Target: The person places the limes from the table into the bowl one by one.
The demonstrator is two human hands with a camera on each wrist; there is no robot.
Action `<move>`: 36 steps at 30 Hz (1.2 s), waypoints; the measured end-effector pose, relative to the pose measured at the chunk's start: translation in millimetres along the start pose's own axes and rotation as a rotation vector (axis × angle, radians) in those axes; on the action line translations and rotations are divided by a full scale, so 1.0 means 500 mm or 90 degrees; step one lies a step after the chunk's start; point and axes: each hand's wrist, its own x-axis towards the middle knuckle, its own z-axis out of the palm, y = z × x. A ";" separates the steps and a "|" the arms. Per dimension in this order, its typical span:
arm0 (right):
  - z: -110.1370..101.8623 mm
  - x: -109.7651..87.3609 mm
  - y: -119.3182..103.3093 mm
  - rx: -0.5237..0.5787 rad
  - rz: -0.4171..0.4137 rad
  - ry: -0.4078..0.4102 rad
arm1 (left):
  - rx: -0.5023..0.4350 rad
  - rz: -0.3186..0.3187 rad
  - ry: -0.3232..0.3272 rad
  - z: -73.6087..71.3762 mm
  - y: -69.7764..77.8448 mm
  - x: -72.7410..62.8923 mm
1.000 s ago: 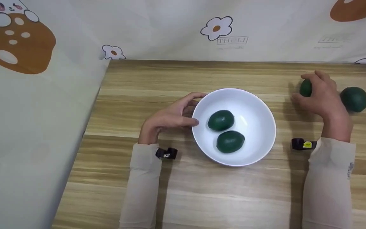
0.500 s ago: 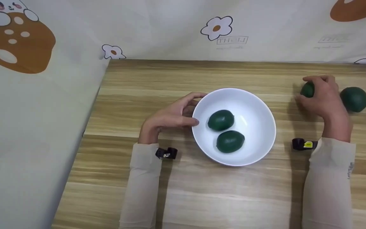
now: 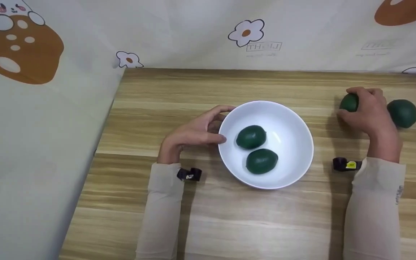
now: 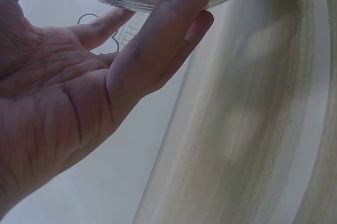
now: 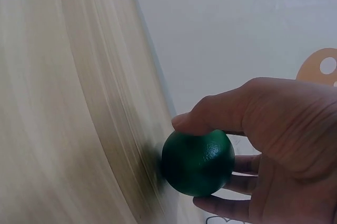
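In the head view a white bowl (image 3: pixel 291 151) stands mid-table with two dark green limes in it, an upper lime (image 3: pixel 251 137) and a lower lime (image 3: pixel 262 161). My left hand (image 3: pixel 197 130) holds the bowl at its left side, thumb at the rim and fingers spread along the outer wall. Farther right, my right hand (image 3: pixel 368 110) grips another green lime (image 3: pixel 349 102) at the table. The right wrist view shows this lime (image 5: pixel 197 163) between the thumb and the fingers. Just right of that hand lies a rounder dark green fruit (image 3: pixel 403 113).
The wood-grain table (image 3: pixel 251 224) meets a pale printed sheet (image 3: pixel 179 32) along its back edge. More of that sheet hangs down the left side. A black wrist camera (image 3: pixel 190 174) sits at the left cuff and another camera (image 3: pixel 345 164) at the right.
My right hand has come slightly toward me and to the right, its fingers settling around the lime. The left hand and the bowl stay where they were.
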 end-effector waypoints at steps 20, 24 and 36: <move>-0.008 -0.007 0.003 -0.004 0.009 0.005 | -0.015 -0.004 0.002 0.001 -0.001 0.001; -0.008 -0.008 0.002 -0.002 0.013 0.011 | -0.007 -0.002 0.002 0.000 -0.004 0.004; -0.010 -0.014 -0.003 0.021 0.036 0.031 | -0.009 0.000 0.004 0.002 -0.002 0.003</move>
